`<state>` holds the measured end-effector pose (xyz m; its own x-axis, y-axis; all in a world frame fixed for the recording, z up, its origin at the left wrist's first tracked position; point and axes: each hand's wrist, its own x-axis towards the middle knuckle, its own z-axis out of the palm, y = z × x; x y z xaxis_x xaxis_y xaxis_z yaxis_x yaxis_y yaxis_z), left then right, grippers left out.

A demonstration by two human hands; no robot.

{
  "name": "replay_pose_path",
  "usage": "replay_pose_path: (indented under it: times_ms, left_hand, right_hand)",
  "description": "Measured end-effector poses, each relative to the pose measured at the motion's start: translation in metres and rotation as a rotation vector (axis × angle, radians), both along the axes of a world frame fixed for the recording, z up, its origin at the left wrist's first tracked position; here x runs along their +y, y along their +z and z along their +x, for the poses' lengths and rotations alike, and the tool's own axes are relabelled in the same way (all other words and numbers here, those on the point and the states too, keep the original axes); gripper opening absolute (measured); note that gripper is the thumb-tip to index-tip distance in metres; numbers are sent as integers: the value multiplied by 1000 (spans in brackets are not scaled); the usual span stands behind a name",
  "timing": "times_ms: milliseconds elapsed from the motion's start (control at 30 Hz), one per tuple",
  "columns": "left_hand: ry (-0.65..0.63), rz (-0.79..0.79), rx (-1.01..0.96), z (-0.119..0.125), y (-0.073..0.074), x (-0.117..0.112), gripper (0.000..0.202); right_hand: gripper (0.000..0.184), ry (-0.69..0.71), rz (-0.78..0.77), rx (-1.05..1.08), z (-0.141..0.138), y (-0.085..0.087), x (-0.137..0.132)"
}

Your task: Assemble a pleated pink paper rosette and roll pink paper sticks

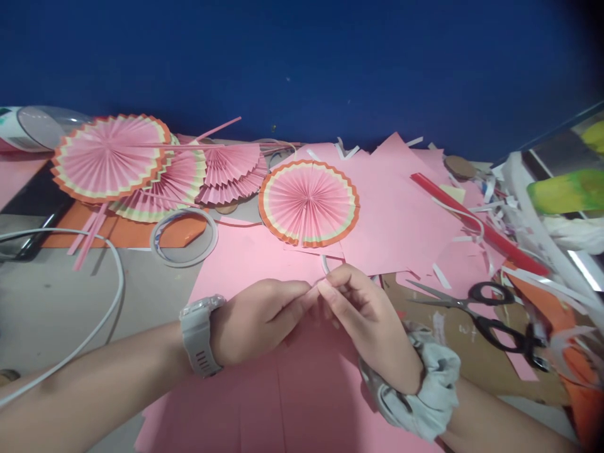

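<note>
A: What are the two hands doing?

B: The right hand (372, 321) seems to pinch a white strip (324, 264); one end shows just beyond its fingertips. The left hand (259, 318) meets it there with fingers closed together, but I cannot tell if it grips something also.

A: In your opinion, how far is the work?

B: One round fan (306, 201) with orange rim lies open just beyond both hands, so I judge its folding as done. I see no stick on it; maybe this part is left. Beyond the left hand, to its left, lies another orange-rimmed fan (111, 157), with pink sticks (94, 233) below. Next to it are a yellow-edged fan (184, 182) and plain pleated pieces (231, 167), which look less finished to me.

A: And the containers?

B: Farthest to the left beyond the left hand, a clear container (51, 126) lies on its side, partly behind the fan; its content I cannot tell. To the right of the right hand, the scissors (472, 308) lie on cardboard (443, 343), not in any container.
</note>
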<state>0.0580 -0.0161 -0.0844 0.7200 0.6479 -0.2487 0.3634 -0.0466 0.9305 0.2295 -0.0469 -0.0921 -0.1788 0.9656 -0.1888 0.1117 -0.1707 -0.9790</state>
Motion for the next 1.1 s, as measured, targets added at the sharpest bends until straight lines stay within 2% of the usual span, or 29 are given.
replay_pose_path:
  times_ms: [333, 433, 733, 1100]
  left_hand:
    - [10, -30, -31, 2, 2, 3, 39]
    - [25, -26, -33, 1, 1, 2, 38]
    - [-47, 4, -37, 0, -1, 4, 45]
    - [-92, -215, -241, 1, -8, 6, 31]
  right_hand:
    - [18, -12, 47, -37, 1, -1, -1]
    - [17, 5, 32, -26, 2, -2, -2]
    - [20, -5, -40, 54, 1, -1, -1]
    - [20, -34, -18, 129, -1, 1, 1]
